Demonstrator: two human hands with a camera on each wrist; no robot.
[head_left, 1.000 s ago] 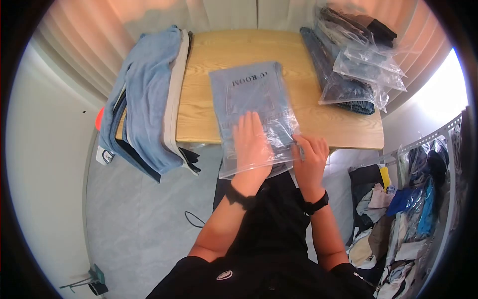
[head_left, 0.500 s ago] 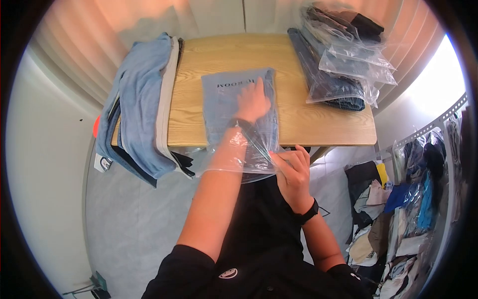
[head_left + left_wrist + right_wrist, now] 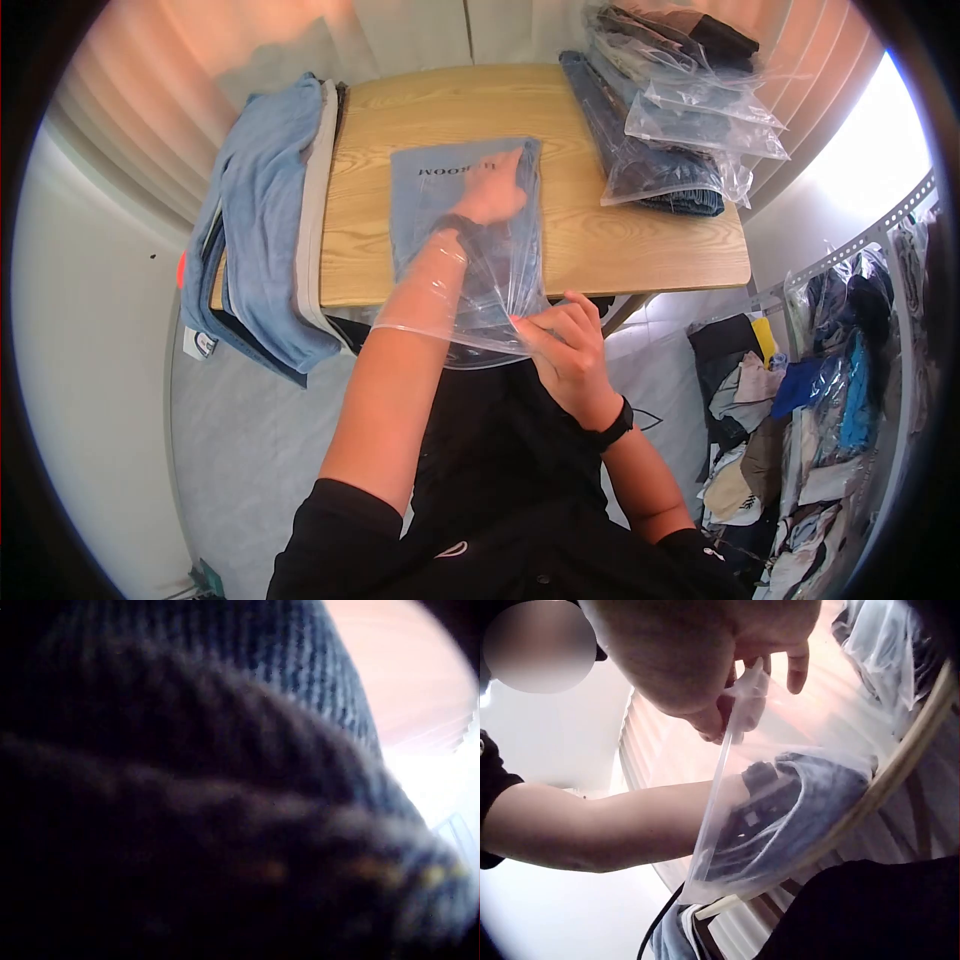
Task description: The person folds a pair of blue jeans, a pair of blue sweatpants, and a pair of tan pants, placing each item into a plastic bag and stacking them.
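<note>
Light blue jeans (image 3: 415, 215) lie folded inside a clear plastic bag (image 3: 470, 348) with black lettering, at the table's front edge. My left hand (image 3: 492, 190) reaches through the bag's mouth, fingers extended over the jeans near their far right corner, blurred under the film. The film also covers part of that forearm. With thumb and fingers, my right hand (image 3: 568, 342) pinches the bag's edge at the mouth and lifts it; the right wrist view shows the film (image 3: 727, 772) stretched down from these fingers. Dark ribbed denim (image 3: 300, 682) fills most of the left wrist view.
Several unbagged trousers (image 3: 265, 200) hang over the left side of the wooden table (image 3: 440, 100). A pile of bagged garments (image 3: 680, 120) stands at its back right. On the right, a metal rack (image 3: 880, 240) and heaped clothes (image 3: 745, 390) stand beside the table.
My left hand has gone from lying near the bag's mouth to deep inside the bag, by the far end. My right hand has drawn the mouth's edge up and leftward.
</note>
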